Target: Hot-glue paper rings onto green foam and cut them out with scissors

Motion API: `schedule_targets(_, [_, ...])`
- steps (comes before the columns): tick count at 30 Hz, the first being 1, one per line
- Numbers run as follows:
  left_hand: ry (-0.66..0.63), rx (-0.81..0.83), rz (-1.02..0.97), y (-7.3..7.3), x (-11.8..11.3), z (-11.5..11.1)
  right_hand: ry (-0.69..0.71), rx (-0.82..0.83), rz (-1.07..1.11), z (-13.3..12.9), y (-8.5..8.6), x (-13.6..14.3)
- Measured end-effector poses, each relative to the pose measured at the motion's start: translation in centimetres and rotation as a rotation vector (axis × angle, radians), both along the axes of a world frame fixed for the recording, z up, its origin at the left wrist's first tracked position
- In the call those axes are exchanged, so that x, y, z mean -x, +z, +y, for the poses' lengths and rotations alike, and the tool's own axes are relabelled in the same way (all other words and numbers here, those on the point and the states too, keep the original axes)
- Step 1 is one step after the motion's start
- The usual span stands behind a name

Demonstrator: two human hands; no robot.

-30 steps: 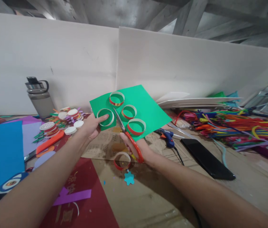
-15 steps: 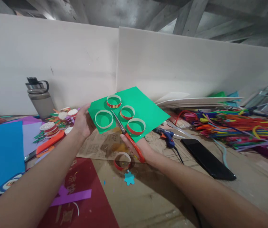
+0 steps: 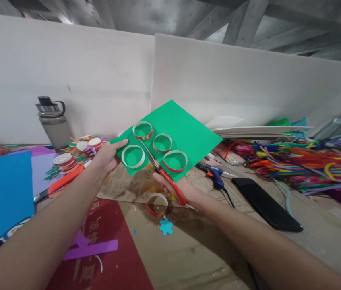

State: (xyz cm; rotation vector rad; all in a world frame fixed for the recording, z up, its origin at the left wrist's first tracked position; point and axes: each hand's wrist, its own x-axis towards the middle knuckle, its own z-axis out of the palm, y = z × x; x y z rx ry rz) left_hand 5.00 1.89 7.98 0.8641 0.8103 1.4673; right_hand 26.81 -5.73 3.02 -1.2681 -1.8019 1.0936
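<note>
A green sheet is raised above the table, with several paper rings standing on it, mostly red outside and white inside. At its left corner, my left hand grips the sheet, thumb or finger on top. My right hand is closed round the red-handled scissors. Their blades lie at the near edge of the sheet, pointing up-left between the rings; part of the blades is hard to make out. Below, on the table, stands another red ring with a blue flower-shaped piece beside it.
A grey bottle and ring-shaped paper pieces are at left, near a blue sheet and an orange-handled cutter. At right lie a blue glue gun, a black phone and colourful pipe cleaners. White boards stand behind.
The green sheet has tilted, its far corner rising and its right corner shifting right. My left hand's digit now lies over the sheet's top near the corner. The scissors stay among the rings.
</note>
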Motion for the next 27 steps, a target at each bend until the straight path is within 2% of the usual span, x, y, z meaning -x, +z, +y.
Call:
schedule_targets(3, [0.072, 0.118, -0.015, 0.1, -0.2, 0.1, 0.045, 0.100, 0.130, -0.2, 0.1, 0.2])
schedule_targets(5, [0.073, 0.149, -0.023, 0.2, -0.4, 0.1, 0.071, 0.198, 0.250, -0.2, 0.2, 0.3])
schedule_targets(11, [0.050, 0.049, -0.033, 0.1, -1.1, -0.3, 0.192, 0.488, 0.525, 0.0, 0.1, 0.3])
schedule_targets(15, [0.060, -0.021, -0.043, 0.2, -1.4, -0.3, 0.236, 0.504, 0.656, -0.3, 0.5, 0.4])
schedule_targets(18, [0.137, 0.016, -0.028, 0.2, -0.9, 0.0, 0.149, 0.428, 0.557, -0.7, 1.2, 0.5])
schedule_targets(22, [0.195, -0.002, 0.017, 0.2, 0.1, 0.4, 0.011, 0.281, 0.266, -1.1, 1.9, 0.6])
schedule_targets(27, [0.168, -0.104, 0.070, 0.5, 0.9, 0.2, 0.072, 0.086, -0.002, -1.4, 2.6, 0.0])
